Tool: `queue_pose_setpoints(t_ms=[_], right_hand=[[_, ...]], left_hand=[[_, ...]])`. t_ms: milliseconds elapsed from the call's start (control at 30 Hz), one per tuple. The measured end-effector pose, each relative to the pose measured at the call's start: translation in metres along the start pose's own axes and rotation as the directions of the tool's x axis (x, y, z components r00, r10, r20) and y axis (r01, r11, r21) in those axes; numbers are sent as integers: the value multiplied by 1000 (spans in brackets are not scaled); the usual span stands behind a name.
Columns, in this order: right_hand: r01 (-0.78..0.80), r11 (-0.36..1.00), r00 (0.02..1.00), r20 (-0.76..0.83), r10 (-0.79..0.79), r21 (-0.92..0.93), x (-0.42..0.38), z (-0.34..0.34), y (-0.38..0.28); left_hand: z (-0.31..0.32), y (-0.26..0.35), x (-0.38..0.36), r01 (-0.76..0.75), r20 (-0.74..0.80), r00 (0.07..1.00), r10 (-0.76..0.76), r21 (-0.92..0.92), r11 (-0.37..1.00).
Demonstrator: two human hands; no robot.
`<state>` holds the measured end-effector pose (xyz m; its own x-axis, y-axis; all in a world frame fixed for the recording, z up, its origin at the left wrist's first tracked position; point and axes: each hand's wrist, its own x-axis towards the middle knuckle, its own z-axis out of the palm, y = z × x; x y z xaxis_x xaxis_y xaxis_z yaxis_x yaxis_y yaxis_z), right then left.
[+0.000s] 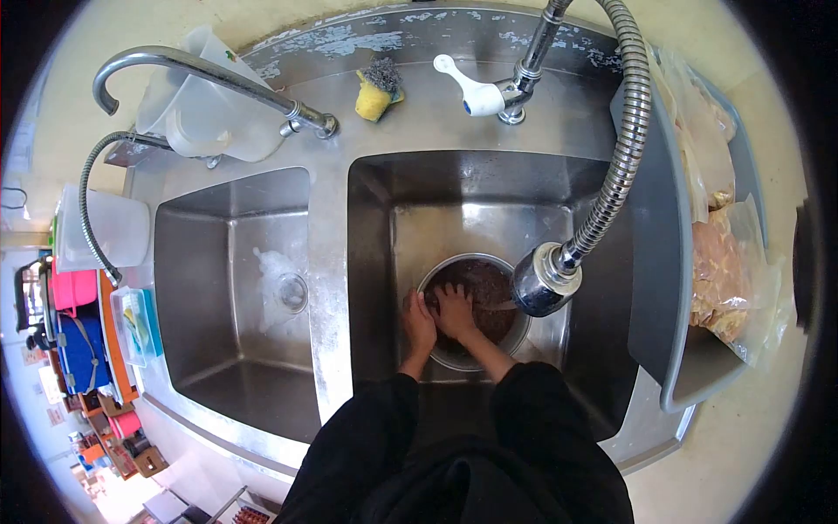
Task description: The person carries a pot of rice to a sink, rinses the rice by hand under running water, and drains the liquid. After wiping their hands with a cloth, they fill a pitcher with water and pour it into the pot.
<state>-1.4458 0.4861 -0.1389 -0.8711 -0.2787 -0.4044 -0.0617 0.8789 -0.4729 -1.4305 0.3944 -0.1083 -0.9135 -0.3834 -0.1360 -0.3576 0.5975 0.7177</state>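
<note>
A round metal bowl (pixel 522 336) stands in the right sink basin (pixel 436 229), holding dark reddish-brown contents (pixel 491 284) that look wet. My left hand (pixel 419 323) is at the bowl's left rim, its fingers wrapped over the edge. Inside the bowl, my right hand (pixel 453 312) lies on the dark contents with its fingers spread. The spray head (pixel 547 279) of a flexible hose hangs over the bowl's right side, and a thin stream seems to run from it towards my right hand.
Foam lies by the drain in the left basin (pixel 196 288). Behind are a curved faucet (pixel 201 70), plastic containers (pixel 223 118), a yellow sponge with a scourer (pixel 374 100) and a white-handled tap (pixel 476 94). A grey tub (pixel 659 262) with bagged food (pixel 720 271) stands right.
</note>
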Motion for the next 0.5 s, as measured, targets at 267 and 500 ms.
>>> queue_pose_setpoints(t_ms=[267,500], right_hand=[[193,977,943,292,-160,-90,-61,-36,37],[121,842,978,-209,-10,525,22,23,164]], left_hand=[[1,-4,-1,-8,-12,1000,8,32,999],[5,-7,0,16,-8,1000,-16,37,999]])
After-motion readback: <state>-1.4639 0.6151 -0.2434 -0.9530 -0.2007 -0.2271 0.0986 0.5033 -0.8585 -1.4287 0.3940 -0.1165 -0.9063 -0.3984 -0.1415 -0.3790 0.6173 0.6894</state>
